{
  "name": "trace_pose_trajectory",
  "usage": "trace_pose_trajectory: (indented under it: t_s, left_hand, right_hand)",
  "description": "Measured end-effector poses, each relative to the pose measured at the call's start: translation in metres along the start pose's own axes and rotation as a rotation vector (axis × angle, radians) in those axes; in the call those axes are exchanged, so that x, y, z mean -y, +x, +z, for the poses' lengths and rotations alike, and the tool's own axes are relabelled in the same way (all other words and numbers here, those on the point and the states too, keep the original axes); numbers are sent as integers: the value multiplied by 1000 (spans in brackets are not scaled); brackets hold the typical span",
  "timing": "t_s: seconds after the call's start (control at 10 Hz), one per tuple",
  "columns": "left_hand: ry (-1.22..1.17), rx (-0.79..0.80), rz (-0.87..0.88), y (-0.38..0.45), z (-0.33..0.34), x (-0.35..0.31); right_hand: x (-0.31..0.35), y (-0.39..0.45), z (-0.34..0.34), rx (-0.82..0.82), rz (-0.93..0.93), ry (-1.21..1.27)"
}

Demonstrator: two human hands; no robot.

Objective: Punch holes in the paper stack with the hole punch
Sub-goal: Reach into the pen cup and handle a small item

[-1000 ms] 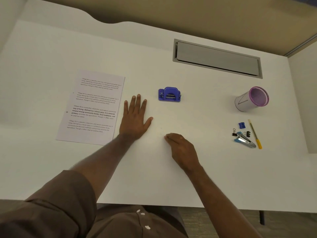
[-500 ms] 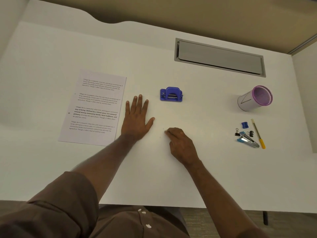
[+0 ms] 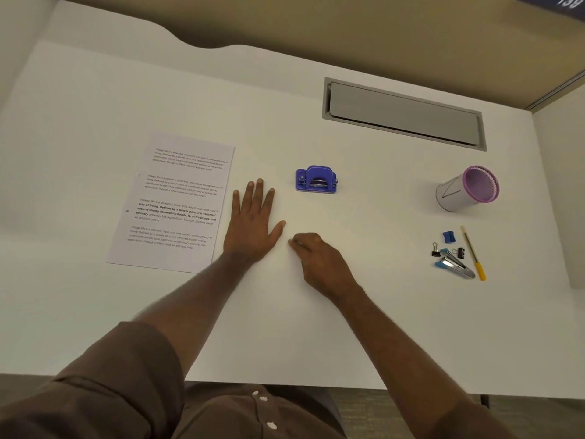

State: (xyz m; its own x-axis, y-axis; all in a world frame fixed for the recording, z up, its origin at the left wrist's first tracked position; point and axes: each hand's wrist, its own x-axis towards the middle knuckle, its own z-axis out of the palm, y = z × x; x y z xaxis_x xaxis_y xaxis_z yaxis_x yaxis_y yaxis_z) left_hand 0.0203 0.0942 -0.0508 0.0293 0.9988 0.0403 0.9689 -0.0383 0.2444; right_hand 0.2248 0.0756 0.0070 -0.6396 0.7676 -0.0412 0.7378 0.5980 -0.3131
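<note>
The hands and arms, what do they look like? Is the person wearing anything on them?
The left hand and right hand are bare: no gloves, rings or watch visible. Both forearms are uncovered. A brown sleeve is rolled up on the left arm, part of a brown shirt with white buttons.

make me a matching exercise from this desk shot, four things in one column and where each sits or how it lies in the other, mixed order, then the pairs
Things:
1. paper stack
2. hole punch
3. pen cup
4. left hand

Places or states:
A. lying on its side at the right of the desk
B. flat on the desk, palm down, fingers spread
C. flat at the left, printed side up
D. mid-desk, beyond the hands, touched by neither

Pairs: 1-C, 2-D, 3-A, 4-B
</note>
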Motion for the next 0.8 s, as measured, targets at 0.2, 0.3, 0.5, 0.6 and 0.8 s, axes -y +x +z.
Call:
trace_pose_trajectory:
  t_s: [0.2, 0.3, 0.5, 0.6, 0.8]
  left_hand:
    - [-7, -2, -1, 0, 1, 0]
    - [-3, -1, 3, 0, 0, 0]
    - [-2, 5, 2, -1, 0, -1]
    - [-9, 11, -3, 0, 0, 0]
    - [-11, 27, -6, 0, -1, 0]
  right_hand:
    - [-7, -12, -11, -152, 154, 24]
    - [-13, -4, -19, -121, 388, -32]
    - [10, -8, -12, 14, 338, -118]
    - [15, -21, -9, -1, 238, -53]
    - [4, -52, -9, -69, 175, 2]
